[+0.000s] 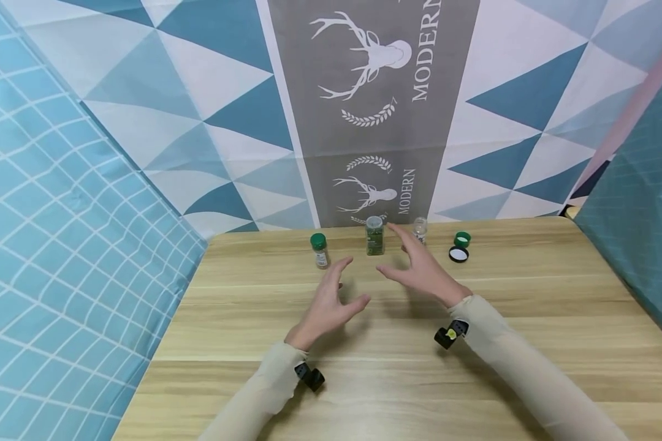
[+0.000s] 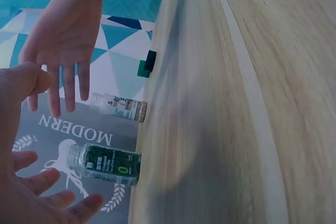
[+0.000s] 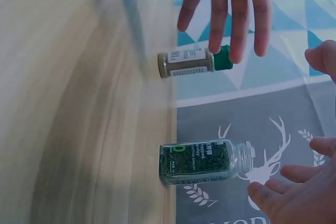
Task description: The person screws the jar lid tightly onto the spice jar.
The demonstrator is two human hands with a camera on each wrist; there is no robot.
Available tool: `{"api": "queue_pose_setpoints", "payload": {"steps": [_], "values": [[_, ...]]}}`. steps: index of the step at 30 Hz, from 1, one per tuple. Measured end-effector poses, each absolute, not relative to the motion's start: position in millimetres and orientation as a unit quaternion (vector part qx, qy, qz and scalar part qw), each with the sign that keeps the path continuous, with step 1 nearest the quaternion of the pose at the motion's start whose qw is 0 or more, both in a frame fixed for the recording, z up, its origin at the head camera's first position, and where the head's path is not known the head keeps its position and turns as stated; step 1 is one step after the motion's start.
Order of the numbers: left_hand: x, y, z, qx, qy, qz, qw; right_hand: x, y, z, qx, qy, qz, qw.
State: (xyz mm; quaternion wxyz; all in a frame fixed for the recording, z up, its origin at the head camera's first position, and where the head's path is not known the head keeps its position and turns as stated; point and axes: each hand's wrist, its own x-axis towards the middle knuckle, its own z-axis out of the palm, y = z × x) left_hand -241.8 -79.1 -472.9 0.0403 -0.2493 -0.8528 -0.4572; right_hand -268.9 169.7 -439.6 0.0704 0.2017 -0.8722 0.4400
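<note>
My left hand (image 1: 328, 306) hovers over the table, fingers spread, thumb apart and nothing held. To its right and farther forward, my right hand (image 1: 422, 269) is likewise spread and holds nothing. Nearest the right fingertips in the head view stands an uncapped glass jar of chopped parsley (image 1: 374, 237), green flakes inside. Left of it is a spice bottle (image 1: 320, 252) with a green cap, upright beyond the left fingertips. A clear bottle (image 1: 420, 226) without a cap stands at the back, its lower part hidden by the right hand; its white label shows in the left wrist view.
At the back right of the wooden table (image 1: 529, 294) lie a green cap (image 1: 462, 239) and a black cap (image 1: 458, 254), close together. A patterned cloth (image 1: 364, 122) with deer heads rises behind the table's far edge. Blue sheets hang at both sides.
</note>
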Motion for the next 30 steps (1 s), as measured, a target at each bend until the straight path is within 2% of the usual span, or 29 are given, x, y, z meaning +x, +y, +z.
{"api": "queue_pose_setpoints", "payload": {"steps": [8,21,30], "values": [[-248,-70,-475,-0.210,-0.874,-0.435,0.039,-283,159,-437,0.200,-0.860,0.462,0.086],[-283,-57,-486,-0.195,-0.886,-0.415,0.066,-300,146,-433,0.183,-0.874,0.443,0.085],[-300,-46,-484,-0.166,-0.888,-0.426,0.054,-321,142,-436,0.161,-0.873,0.450,0.093]]}}
